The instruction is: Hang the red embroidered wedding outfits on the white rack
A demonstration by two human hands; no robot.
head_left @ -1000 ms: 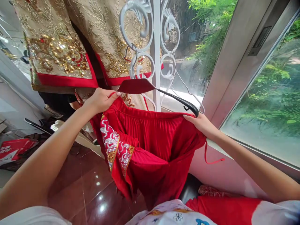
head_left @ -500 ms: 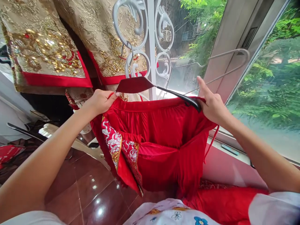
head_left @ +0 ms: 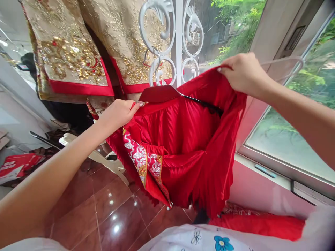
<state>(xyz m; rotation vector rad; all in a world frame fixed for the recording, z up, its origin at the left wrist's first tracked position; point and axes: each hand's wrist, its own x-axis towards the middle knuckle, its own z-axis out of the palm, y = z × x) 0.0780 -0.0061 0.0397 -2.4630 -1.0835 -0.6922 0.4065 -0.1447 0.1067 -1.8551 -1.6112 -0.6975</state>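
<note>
A red pleated skirt [head_left: 183, 139] with a silver and gold embroidered panel hangs between my hands. My left hand [head_left: 119, 113] is closed on the left end of its waistband, beside a dark red hanger [head_left: 167, 94] whose black arm runs under the fabric. My right hand [head_left: 243, 73] is raised high at the right, closed on the other end of the waistband together with a thin white wire hanger [head_left: 285, 66]. The dark red hanger's hook sits on a white scrolled metal rack [head_left: 178, 42].
Gold embroidered garments with red hems [head_left: 75, 59] hang on the rack at upper left. A window [head_left: 295, 132] and its sill run along the right. More red fabric [head_left: 261, 225] lies below. A red box [head_left: 15, 165] sits on the glossy tiled floor at left.
My right hand has lifted the right end of the waistband up and over the hanger's black arm, taking the wire hanger with it. My left hand has kept its grip.
</note>
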